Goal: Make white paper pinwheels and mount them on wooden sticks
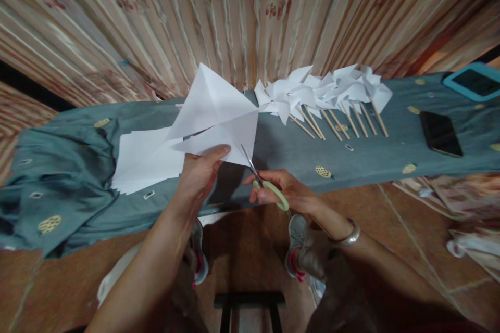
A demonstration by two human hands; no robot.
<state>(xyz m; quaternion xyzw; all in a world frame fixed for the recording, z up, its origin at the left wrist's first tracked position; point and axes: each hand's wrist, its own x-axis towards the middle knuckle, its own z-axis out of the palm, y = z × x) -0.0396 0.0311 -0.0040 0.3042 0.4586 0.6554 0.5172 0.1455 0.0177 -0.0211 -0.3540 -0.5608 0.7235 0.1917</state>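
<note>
A creased square of white paper [214, 99] is pinched at its near edge by my left hand [203, 166], thumb on top. One slit runs inward from its left corner. In my right hand [283, 190] are scissors [278, 193] with pale green handles, fingers around the loops. Their blades lie at the paper's near right corner; whether they are cutting into it I cannot make out. Left of the held sheet, a stack of white paper squares [146, 161] rests on the cloth, partly covered by that sheet.
A grey-green cloth [297, 156] with pineapple prints covers the narrow table. Several white paper pinwheels [324, 91] on wooden sticks lie at the back. To the right are a black phone [441, 134] and a blue-framed tablet [474, 81]. A pleated curtain [242, 21] hangs behind.
</note>
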